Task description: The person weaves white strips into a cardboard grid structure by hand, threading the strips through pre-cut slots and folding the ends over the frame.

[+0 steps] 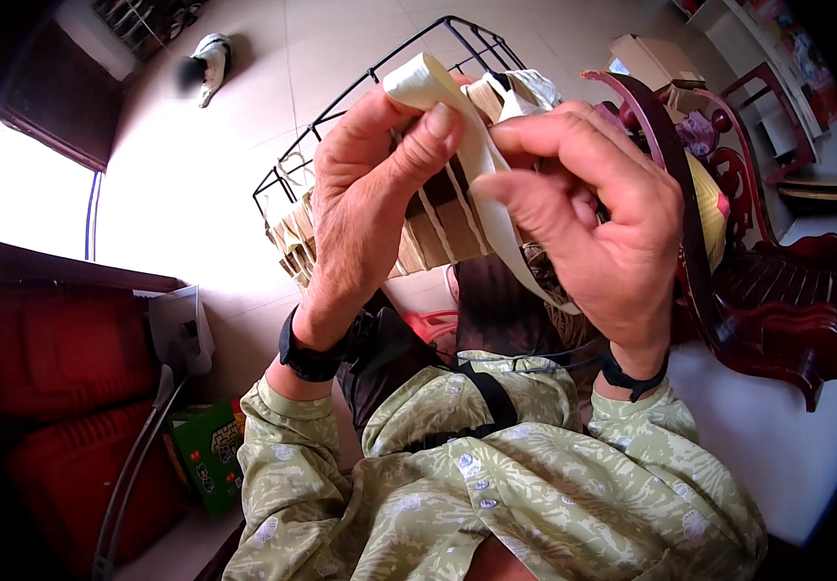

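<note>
In left grip (pixel 365 184), cream strip (pixel 498 221), looped above

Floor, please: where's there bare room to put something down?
Bare: the pale tiled floor between the bright opening at left and the black wire rack. Crowded: around the fingers, where a cream flat strip hangs before the rack, and behind the dark-red carved wooden chair.
</note>
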